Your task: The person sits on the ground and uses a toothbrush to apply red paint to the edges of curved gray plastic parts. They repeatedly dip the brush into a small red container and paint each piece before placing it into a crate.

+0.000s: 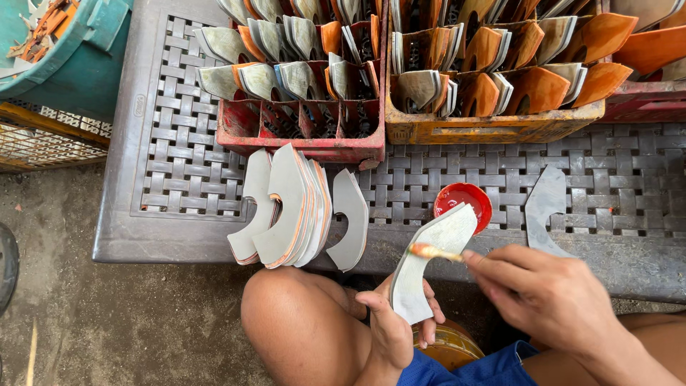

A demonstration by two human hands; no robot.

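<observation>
- Two hands work over the near edge of a grey woven-pattern table.
- The left hand is closed around the lower end of a curved grey piece, thumb across its front and fingers behind, holding it upright just in front of the table edge, above the person's knee.
- The right hand pinches a thin brush between thumb and fingertips; the brush tip, orange with paste, touches the face of the piece near its middle.
- A small red pot of red-orange paste sits on the table just behind the held piece, partly hidden by its upper end.
- A stack of like grey pieces with orange edges leans at the table edge to the left, and one more piece stands just beside it.
- A single grey piece lies flat on the table to the right of the pot.
- A red crate and an orange crate at the back of the table hold rows of grey and orange pieces set on edge.
- A teal tub stands at the far left, off the table.
- A round yellowish thing, perhaps a tin, shows below the left hand; too little is seen to tell.
</observation>
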